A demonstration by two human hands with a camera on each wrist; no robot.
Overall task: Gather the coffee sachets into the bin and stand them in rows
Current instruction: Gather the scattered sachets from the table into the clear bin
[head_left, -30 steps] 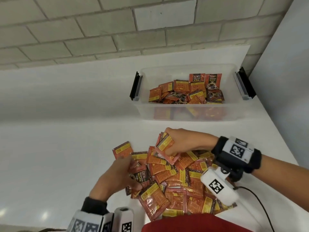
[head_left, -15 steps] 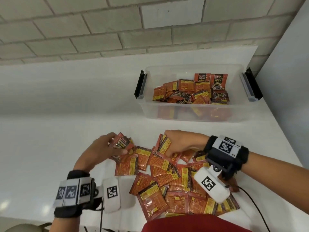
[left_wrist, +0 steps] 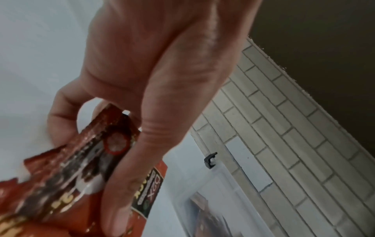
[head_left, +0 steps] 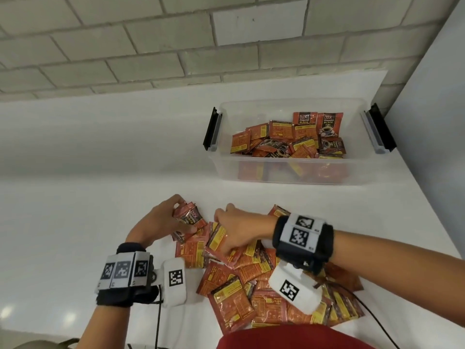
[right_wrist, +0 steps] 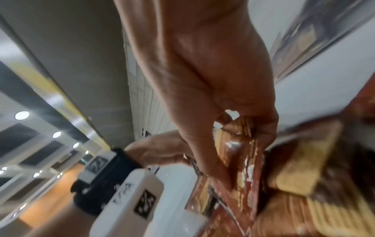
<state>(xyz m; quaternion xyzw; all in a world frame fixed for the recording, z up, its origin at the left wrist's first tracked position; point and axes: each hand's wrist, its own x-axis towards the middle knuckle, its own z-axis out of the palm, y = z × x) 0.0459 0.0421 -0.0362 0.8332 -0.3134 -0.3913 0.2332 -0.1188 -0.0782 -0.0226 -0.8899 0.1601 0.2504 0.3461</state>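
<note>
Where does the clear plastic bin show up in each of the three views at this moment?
Head: the clear bin sits upper right on the white table, sachets inside.
Left wrist: the bin's corner is at lower right, beyond the thumb.
Right wrist: a blurred pale edge at upper right may be the bin; cannot tell.
Shared landmark: the brick wall.

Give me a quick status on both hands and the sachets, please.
Left hand grips a small bunch of sachets. Right hand pinches a few from the table pile. Bin part filled, mostly jumbled. Nothing blocking it.
</note>
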